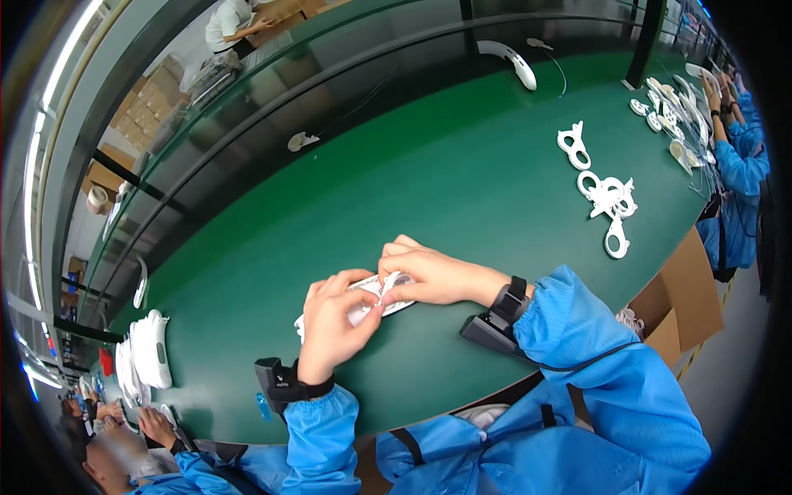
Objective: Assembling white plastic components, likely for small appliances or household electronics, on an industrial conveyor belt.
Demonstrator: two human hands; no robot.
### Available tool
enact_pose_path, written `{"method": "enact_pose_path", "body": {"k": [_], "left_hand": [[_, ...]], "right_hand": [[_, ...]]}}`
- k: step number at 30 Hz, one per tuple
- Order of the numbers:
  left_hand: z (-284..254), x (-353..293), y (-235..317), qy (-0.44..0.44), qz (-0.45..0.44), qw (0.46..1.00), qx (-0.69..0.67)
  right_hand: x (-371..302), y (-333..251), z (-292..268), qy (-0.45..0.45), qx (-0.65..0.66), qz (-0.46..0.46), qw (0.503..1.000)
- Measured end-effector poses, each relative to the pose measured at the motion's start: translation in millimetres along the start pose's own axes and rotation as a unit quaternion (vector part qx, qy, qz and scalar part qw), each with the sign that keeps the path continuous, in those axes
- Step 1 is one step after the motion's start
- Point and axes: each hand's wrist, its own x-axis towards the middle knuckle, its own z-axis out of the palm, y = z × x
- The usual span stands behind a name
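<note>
My left hand point(334, 323) and right hand point(431, 275) pinch, fingers narrow, on an elongated, plastic-looking white casing point(360, 313) between them. Beneath: smooth green tabletop point(462, 223). Right of my fingers, well apart: flat, ringed white pieces point(612, 198). Left, well apart: rounded white shells point(151, 351).

Green bench point(462, 206): white ring-shaped pieces point(612, 198) are lying at right; a heap of white parts point(664, 107) is resting farther right; elongated white housings point(153, 351) are sitting together at left; a curved white shell point(522, 70) is lying toward the far side.
</note>
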Motion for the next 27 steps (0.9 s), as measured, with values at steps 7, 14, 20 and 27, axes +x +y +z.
{"method": "enact_pose_path", "body": {"k": [7,14,20,27], "left_hand": [[6,-1,1,0.029,-0.018,0.999,0.021],[7,1,2,0.031,-0.004,0.999,0.032],[7,0,9,0.032,0.014,0.996,0.087],[8,1,18,0.010,0.013,0.994,0.104]], "right_hand": [[-5,-4,-12,-0.027,0.030,0.002,0.999],[-2,-11,-18,-0.043,0.079,0.037,0.995],[0,-7,-19,-0.063,0.086,0.019,0.994],[-1,-8,-21,-0.081,0.040,-0.008,0.996]]}}
